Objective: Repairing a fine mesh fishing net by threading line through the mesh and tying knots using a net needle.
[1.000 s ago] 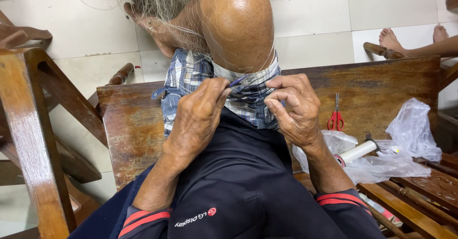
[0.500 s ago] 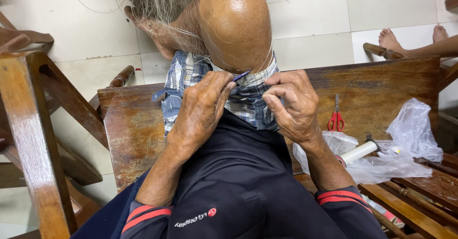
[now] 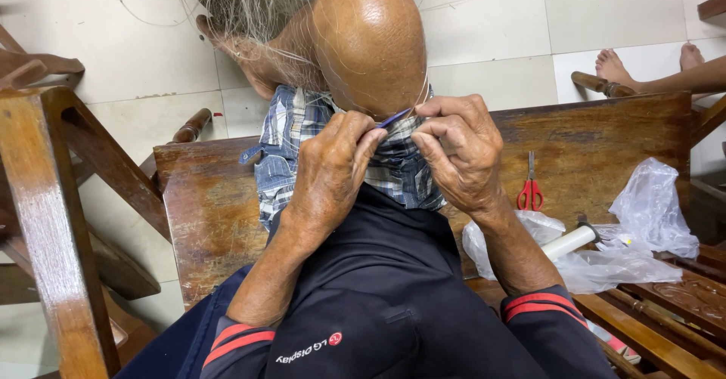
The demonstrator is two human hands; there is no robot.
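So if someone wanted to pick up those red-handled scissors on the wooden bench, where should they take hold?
Best at the red handle loops of the scissors, coming from the near side, just above the clear plastic bags. They lie flat on the wooden bench with the closed blades pointing away toward the backrest, so the loops face the person and keep fingers off the tips. Both hands are busy at the checked cloth.

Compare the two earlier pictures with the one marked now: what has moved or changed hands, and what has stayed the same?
Almost nothing changed. The left hand and right hand keep pinching the plaid cloth under the brown rounded form, with a small blue tool between the fingertips; they shifted only slightly. Nothing was picked up or let go. The red scissors and plastic bags lie unmoved on the wooden bench.
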